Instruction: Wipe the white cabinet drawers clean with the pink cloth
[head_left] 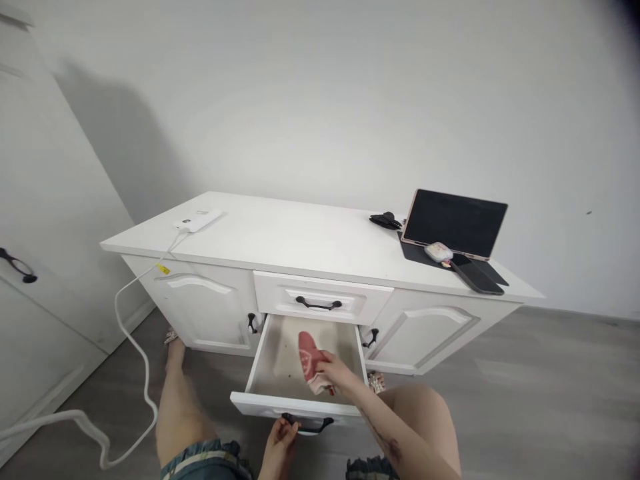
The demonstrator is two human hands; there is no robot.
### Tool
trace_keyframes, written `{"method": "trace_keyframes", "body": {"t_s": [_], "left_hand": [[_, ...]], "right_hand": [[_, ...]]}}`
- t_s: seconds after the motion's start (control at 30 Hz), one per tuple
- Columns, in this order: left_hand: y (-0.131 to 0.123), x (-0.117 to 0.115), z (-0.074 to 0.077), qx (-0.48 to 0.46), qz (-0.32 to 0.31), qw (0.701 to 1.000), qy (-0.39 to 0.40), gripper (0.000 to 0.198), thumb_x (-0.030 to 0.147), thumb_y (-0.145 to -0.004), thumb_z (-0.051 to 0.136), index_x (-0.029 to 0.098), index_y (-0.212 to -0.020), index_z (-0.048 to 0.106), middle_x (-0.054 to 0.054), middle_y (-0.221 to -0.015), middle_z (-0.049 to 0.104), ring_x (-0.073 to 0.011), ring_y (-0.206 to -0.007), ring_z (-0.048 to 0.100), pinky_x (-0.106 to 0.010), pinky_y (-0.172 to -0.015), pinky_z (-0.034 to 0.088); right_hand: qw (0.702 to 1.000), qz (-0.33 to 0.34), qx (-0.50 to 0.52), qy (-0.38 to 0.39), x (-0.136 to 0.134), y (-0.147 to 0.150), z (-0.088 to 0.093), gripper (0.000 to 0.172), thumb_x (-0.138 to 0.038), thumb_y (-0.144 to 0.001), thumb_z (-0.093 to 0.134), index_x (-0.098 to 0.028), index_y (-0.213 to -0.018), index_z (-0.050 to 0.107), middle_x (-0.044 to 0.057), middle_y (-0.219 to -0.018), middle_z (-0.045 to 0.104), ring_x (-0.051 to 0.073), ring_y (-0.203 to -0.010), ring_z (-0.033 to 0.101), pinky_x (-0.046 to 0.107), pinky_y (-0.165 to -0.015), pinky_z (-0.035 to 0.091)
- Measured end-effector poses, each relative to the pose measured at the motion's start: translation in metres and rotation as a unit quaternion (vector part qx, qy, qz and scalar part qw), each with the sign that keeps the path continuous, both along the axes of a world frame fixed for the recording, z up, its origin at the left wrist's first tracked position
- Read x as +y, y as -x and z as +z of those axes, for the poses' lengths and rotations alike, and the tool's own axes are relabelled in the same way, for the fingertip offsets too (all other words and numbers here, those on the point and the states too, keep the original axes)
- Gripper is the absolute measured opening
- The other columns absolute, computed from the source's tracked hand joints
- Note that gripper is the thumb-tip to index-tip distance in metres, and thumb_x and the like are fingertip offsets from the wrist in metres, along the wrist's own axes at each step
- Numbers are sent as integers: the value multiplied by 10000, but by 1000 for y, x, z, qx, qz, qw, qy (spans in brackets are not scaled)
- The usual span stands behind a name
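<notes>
Over the pulled-out lower drawer (280, 350), my right hand (339, 373) is closed around what looks like a pinkish-red sock (309, 353) with white markings. Its toe end points up and to the left, while a paler, bunched part hangs below my fingers. At the drawer's front, the fingers of my left hand (280, 440) are closed on the left end of the black drawer handle (315, 427). Small dark specks show on the drawer's pale bottom.
The white cabinet (290, 233) bears a tablet (454, 222), a phone (475, 273), a small case (439, 252), a black hair clip (386, 221) and a white device (197, 221). Its cable (145, 360) trails down left. The upper drawer (323, 297) is closed. My knees flank the open drawer.
</notes>
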State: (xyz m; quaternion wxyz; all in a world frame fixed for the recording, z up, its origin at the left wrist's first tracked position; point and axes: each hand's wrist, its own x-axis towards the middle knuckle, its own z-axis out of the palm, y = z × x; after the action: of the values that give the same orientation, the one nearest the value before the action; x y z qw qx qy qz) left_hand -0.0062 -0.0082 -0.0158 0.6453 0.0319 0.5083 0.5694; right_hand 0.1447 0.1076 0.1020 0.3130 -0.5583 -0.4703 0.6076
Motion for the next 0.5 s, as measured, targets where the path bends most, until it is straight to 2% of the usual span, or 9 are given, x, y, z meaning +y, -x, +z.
{"method": "trace_keyframes", "body": {"t_s": [0.13,0.23,0.27,0.33,0.4,0.5], "left_hand": [[-2,1,-11,20,1,1000,-23,500,360,-281,913,240,-530,496,79,-460,451,-153,-568,609,-258,-584,477],[0,1,-14,21,1,999,-24,485,363,-280,914,235,-526,516,64,-492,504,-161,-616,633,-253,-604,478],[0,1,-14,17,0,1000,-19,476,363,-285,914,234,-528,525,58,-503,526,-158,-618,634,-247,-591,472],[-1,1,-15,5,-2,1000,-11,462,366,-295,913,235,-531,538,54,-503,544,-151,-606,631,-237,-566,460],[-3,-1,-12,-1,0,1000,-7,463,354,-288,917,235,-537,546,60,-499,540,-149,-614,637,-234,-578,462],[-1,-1,4,2,5,1000,-5,476,311,-263,921,225,-547,550,63,-503,542,-160,-631,654,-248,-634,484]], "right_hand": [[987,113,-93,-70,21,35,-20,564,-116,-495,567,-182,-1046,667,53,-971,658,245,-908,570,394,-883,411],[962,195,-157,-105,23,50,-31,664,-89,-471,653,-227,-1120,666,98,-1140,626,349,-1085,506,504,-981,331],[942,240,-198,-123,22,54,-36,697,-99,-483,683,-252,-1162,645,111,-1211,597,380,-1134,473,544,-985,315],[879,341,-289,-168,21,58,-44,689,-151,-564,709,-312,-1225,598,111,-1340,519,407,-1208,417,588,-981,310],[816,423,-342,-195,22,61,-53,630,-206,-665,684,-349,-1265,556,89,-1410,463,383,-1231,418,553,-984,344],[786,465,-347,-213,25,64,-65,671,-250,-706,685,-315,-1342,482,93,-1449,421,339,-1226,452,438,-1011,379]]}}
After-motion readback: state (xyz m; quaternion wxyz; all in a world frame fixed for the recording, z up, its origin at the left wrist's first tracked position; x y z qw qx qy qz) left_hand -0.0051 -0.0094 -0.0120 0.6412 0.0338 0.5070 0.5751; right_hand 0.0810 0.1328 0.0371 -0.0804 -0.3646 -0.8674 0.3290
